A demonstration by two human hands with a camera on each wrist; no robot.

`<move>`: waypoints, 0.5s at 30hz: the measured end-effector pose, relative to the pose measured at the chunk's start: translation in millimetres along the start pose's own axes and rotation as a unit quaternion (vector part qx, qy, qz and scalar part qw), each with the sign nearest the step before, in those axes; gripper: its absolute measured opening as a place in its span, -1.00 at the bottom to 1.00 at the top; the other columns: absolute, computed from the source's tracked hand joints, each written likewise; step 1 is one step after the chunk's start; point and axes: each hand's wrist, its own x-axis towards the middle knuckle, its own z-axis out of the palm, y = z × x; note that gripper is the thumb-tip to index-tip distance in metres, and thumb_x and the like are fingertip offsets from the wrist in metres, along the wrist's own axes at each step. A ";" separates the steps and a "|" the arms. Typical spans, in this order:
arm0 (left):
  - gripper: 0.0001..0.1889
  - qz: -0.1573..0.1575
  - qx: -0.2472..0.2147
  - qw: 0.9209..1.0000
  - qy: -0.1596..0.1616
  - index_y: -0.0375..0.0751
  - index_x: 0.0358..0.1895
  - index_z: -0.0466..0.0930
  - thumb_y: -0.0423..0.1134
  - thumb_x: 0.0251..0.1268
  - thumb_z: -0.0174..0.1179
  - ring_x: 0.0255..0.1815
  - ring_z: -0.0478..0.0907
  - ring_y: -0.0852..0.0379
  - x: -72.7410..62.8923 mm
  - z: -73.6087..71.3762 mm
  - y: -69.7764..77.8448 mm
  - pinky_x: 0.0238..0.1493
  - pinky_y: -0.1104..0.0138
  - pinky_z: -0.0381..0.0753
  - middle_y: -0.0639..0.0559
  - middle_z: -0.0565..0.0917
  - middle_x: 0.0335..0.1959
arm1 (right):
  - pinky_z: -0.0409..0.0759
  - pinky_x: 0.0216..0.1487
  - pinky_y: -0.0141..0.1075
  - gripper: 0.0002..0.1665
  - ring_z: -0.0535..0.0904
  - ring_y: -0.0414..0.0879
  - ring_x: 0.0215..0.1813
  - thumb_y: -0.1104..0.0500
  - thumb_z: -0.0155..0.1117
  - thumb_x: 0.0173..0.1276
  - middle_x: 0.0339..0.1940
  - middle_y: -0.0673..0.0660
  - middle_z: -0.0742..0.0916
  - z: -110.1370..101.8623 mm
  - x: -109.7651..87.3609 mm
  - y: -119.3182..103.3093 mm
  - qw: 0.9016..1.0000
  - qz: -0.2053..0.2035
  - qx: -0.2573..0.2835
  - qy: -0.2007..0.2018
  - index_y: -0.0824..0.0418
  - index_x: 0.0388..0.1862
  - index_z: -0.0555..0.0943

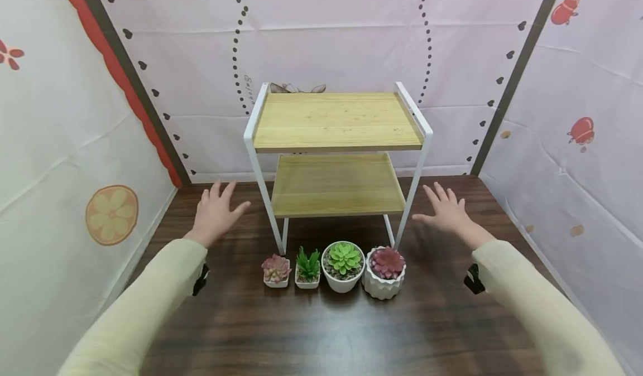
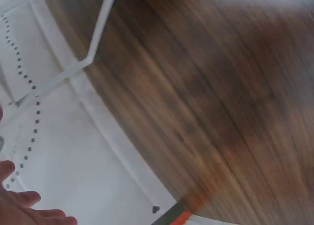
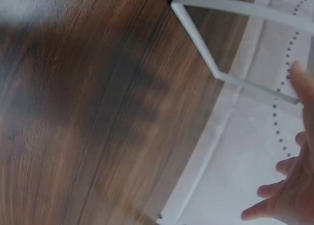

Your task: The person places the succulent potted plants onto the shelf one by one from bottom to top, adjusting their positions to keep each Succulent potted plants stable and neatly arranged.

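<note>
My left hand (image 1: 215,214) hovers with spread fingers to the left of a two-tier shelf (image 1: 337,120), which has white metal sides and pale wood boards. On the shelf's other side my right hand (image 1: 446,213) is held up the same way, fingers apart. Neither holds anything. Along the front of the shelf stands a row of potted succulents: a small pink one (image 1: 276,269), a spiky green one (image 1: 308,266), a bright green rosette (image 1: 343,263) in a round white pot, and a dark red one (image 1: 385,270) in a ridged white pot.
The dark wood table (image 1: 321,337) carries the shelf and the pots. Printed pale cloth (image 1: 331,47) hangs behind and along both sides. The shelf's white legs (image 1: 268,203) come down between the two hands, just behind the pots.
</note>
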 end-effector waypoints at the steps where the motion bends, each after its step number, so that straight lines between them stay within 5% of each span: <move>1: -0.27 0.006 -0.014 1.000 0.015 -0.29 0.39 0.02 0.14 0.34 -0.10 0.28 -0.07 -0.55 0.8 -3.9 1.3 0.16 -0.30 0.06 -0.48 -0.02 0.35 | -0.23 0.16 0.44 0.07 -0.20 0.51 0.35 -0.20 0.17 0.21 0.43 0.45 -0.06 0.8 -2.6 -0.1 1.000 -0.006 0.005 -0.002 0.28 0.45 -0.10; 9: -0.37 0.022 -0.133 0.988 0.071 -0.33 0.38 0.06 0.05 0.42 -0.23 0.33 0.07 -0.32 8.7 -72.2 34.3 0.27 -0.15 0.07 -0.38 0.15 0.33 | -0.03 0.16 0.39 0.10 -0.02 0.51 0.31 0.00 0.35 0.11 0.37 0.54 0.05 26.6 -33.1 2.2 0.994 -0.081 0.075 -0.008 0.46 0.39 -0.04; 15: -0.33 0.044 -0.177 0.980 0.084 -0.30 0.40 0.00 0.11 0.41 -0.31 0.40 -0.01 -0.20 19.8 -130.8 74.0 0.34 -0.07 -0.01 -0.27 0.10 0.40 | 0.34 0.12 0.15 0.02 0.33 0.43 0.15 0.21 0.37 0.09 0.27 0.58 0.25 53.1 -59.0 5.8 0.967 -0.148 0.176 -0.109 0.54 0.35 -0.01</move>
